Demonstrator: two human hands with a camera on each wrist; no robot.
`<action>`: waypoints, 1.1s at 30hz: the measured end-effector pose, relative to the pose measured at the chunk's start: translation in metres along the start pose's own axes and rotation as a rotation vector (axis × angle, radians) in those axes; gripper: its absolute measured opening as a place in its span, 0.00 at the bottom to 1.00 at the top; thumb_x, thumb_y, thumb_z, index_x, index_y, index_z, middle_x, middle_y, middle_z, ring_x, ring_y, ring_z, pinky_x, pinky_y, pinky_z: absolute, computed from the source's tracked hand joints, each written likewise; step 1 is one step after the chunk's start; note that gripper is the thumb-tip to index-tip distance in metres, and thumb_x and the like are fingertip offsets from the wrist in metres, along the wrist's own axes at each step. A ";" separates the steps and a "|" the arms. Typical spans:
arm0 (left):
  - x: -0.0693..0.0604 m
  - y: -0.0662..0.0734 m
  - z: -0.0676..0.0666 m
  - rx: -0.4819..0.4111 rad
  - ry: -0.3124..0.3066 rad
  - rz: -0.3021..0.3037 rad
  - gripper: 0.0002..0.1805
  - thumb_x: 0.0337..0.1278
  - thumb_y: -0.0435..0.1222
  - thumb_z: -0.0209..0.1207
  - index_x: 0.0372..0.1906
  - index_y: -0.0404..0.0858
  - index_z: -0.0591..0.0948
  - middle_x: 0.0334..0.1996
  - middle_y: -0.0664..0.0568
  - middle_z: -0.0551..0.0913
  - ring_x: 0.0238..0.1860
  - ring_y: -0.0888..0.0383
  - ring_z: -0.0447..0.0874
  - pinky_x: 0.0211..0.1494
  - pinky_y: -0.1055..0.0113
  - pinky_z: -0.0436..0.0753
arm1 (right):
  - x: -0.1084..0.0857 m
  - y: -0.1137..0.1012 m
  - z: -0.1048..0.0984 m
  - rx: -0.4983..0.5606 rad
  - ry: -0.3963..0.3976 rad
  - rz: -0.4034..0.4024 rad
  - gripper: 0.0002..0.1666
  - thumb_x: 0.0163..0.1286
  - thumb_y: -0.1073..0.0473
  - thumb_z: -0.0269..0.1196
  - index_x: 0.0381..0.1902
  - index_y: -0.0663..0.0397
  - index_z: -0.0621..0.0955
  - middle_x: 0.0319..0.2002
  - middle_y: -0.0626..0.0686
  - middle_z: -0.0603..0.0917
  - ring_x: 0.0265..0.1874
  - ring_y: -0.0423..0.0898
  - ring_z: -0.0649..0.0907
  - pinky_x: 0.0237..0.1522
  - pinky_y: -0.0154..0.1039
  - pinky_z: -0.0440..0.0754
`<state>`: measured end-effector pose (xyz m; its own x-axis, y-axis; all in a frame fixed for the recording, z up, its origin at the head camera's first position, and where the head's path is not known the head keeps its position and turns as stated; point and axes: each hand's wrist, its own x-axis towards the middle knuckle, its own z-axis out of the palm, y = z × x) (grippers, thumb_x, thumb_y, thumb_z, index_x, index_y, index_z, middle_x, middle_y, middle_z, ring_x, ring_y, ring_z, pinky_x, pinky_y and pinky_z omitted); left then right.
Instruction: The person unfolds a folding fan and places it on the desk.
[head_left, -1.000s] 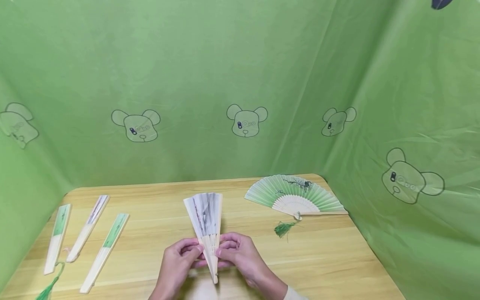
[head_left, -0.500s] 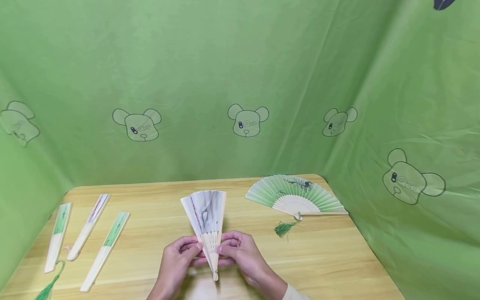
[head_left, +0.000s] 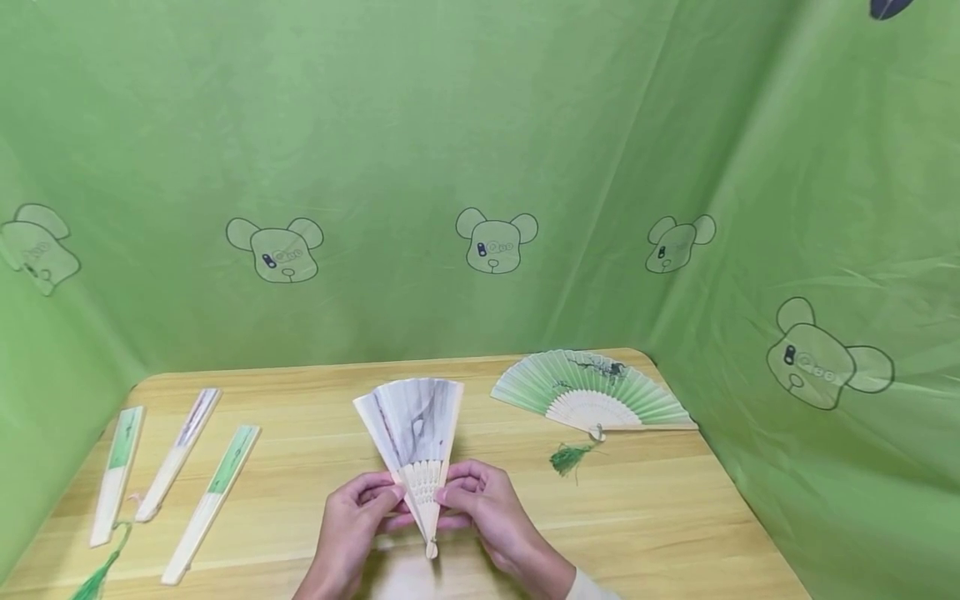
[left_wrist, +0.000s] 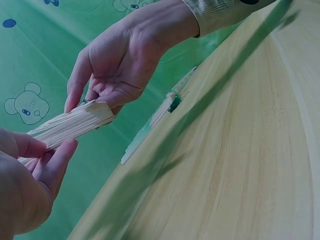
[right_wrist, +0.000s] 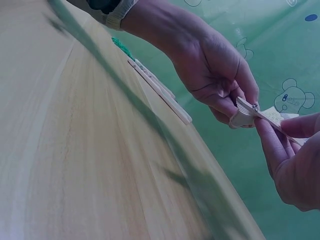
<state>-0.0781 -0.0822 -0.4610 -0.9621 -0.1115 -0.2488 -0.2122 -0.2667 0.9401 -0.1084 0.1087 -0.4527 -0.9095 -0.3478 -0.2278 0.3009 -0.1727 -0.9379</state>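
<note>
A partly spread folding fan (head_left: 414, 425) is held upright-leaning between both hands in the head view, pivot end toward the person. Its leaf is white and grey with a painted pattern, on pale pierced wooden ribs. My left hand (head_left: 354, 521) pinches the left outer rib between thumb and fingers. On the other side, my right hand (head_left: 487, 512) pinches the right outer rib. The fan's rib edges (left_wrist: 75, 122) show as a stack in the left wrist view. Fingers partly hide the ribs in both wrist views.
A wooden table (head_left: 315, 425) lies below. At its back right is a spread green fan (head_left: 592, 392) with a green tassel (head_left: 567, 457). Folded fans lie at left: one green (head_left: 116, 475), one pale-patterned (head_left: 177, 457), another green (head_left: 212, 504). Green cloth (head_left: 390, 125) surrounds the table.
The held fan's leaf has spread wider, its left edge moving left and its right edge moving right. Both hands stay gripping it in nearly the same place.
</note>
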 end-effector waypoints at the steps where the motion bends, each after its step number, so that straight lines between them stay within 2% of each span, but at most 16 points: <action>1: 0.000 0.000 0.000 -0.003 0.004 -0.001 0.17 0.63 0.24 0.62 0.54 0.19 0.77 0.33 0.47 0.88 0.35 0.55 0.91 0.46 0.59 0.96 | 0.000 0.000 0.000 0.004 0.001 0.000 0.20 0.61 0.74 0.64 0.51 0.73 0.74 0.34 0.48 0.85 0.35 0.43 0.87 0.41 0.40 0.96; 10: 0.000 -0.002 0.000 -0.004 0.017 -0.005 0.16 0.63 0.25 0.63 0.54 0.22 0.78 0.34 0.47 0.88 0.36 0.54 0.90 0.46 0.60 0.96 | 0.000 0.001 -0.001 0.032 -0.003 0.000 0.21 0.62 0.73 0.65 0.52 0.72 0.73 0.36 0.50 0.85 0.36 0.43 0.87 0.43 0.40 0.96; 20: 0.000 0.000 0.001 -0.048 0.028 -0.005 0.15 0.62 0.24 0.62 0.52 0.22 0.77 0.35 0.47 0.88 0.36 0.54 0.91 0.46 0.60 0.96 | -0.002 -0.003 -0.002 0.034 0.008 0.004 0.22 0.65 0.72 0.65 0.54 0.72 0.72 0.38 0.50 0.85 0.37 0.42 0.86 0.43 0.37 0.96; 33: -0.001 -0.001 -0.001 -0.078 0.029 0.019 0.15 0.62 0.23 0.62 0.52 0.22 0.76 0.36 0.49 0.86 0.38 0.55 0.90 0.48 0.61 0.96 | -0.003 -0.002 -0.003 0.064 0.023 0.003 0.22 0.67 0.71 0.65 0.55 0.73 0.71 0.38 0.50 0.85 0.37 0.43 0.87 0.44 0.35 0.95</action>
<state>-0.0765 -0.0827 -0.4615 -0.9603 -0.1441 -0.2387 -0.1790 -0.3378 0.9240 -0.1074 0.1125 -0.4509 -0.9148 -0.3268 -0.2374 0.3207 -0.2303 -0.9187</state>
